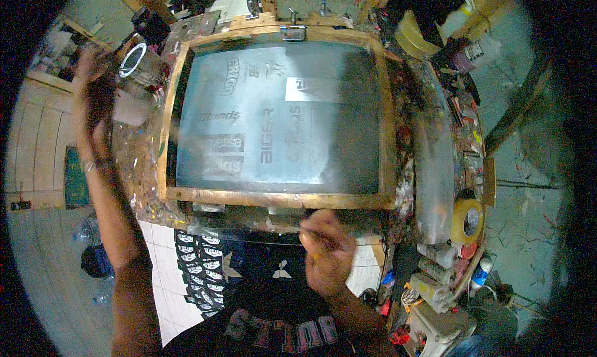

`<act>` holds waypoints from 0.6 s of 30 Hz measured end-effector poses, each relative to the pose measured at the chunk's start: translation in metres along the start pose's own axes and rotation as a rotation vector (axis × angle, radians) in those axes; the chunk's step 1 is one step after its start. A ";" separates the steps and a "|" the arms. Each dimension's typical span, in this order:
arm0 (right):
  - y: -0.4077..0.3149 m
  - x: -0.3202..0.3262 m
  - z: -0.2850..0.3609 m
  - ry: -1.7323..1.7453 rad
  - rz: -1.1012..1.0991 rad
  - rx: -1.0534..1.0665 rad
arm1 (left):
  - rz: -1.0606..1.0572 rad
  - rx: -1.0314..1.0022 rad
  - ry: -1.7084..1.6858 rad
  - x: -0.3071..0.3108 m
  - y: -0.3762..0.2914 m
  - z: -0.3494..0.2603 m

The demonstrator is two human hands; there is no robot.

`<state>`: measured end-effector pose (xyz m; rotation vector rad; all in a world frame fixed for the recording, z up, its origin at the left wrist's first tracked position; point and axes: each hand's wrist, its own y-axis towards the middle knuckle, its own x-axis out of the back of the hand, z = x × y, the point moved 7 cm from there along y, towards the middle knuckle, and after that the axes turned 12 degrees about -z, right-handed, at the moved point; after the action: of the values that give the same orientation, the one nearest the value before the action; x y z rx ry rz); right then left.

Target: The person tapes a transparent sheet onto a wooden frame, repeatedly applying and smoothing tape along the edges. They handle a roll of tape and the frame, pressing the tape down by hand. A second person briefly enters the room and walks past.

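Observation:
A screen-printing frame (275, 200) of wood lies flat before me. Its blue-grey mesh (280, 124) carries several lettered designs, and a metal hinge clamp (293, 32) grips the far rail. To the left, my left hand (95, 96) is raised beside an open can with a white rim (134, 58). Motion blur hides its fingers and whatever may be in them. My right hand (329, 252) is curled just below the frame's near rail, close to my body. Its fingertips reach up towards that rail; whether they touch it or hold something is unclear.
The frame rests above a paint-stained workbench (144, 170). A roll of yellowish packing tape (466, 221) stands at the right edge, near several bottles (436, 268). Below left lies a white sheet with black printed labels (200, 268). A pale plastic container (130, 107) sits beside the can.

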<state>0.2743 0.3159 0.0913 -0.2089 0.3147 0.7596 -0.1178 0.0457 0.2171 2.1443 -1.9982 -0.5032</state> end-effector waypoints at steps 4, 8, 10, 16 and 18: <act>-0.037 -0.020 -0.094 0.505 0.037 -0.511 | 0.452 0.163 0.083 -0.123 -0.021 0.085; -0.073 -0.041 -0.134 0.621 0.192 -0.735 | 0.607 -0.002 0.443 -0.183 -0.048 0.153; -0.081 -0.048 -0.143 0.602 0.257 -0.801 | 0.674 0.045 0.536 -0.197 -0.063 0.190; -0.077 -0.054 -0.147 0.554 0.266 -0.759 | 0.607 0.041 0.528 -0.212 -0.089 0.237; -0.076 -0.055 -0.148 0.555 0.273 -0.754 | 0.592 -0.018 0.560 -0.215 -0.092 0.240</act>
<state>0.2598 0.1827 -0.0215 -1.1183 0.5786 1.0626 -0.1264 0.2920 -0.0097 1.3500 -2.1020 0.1562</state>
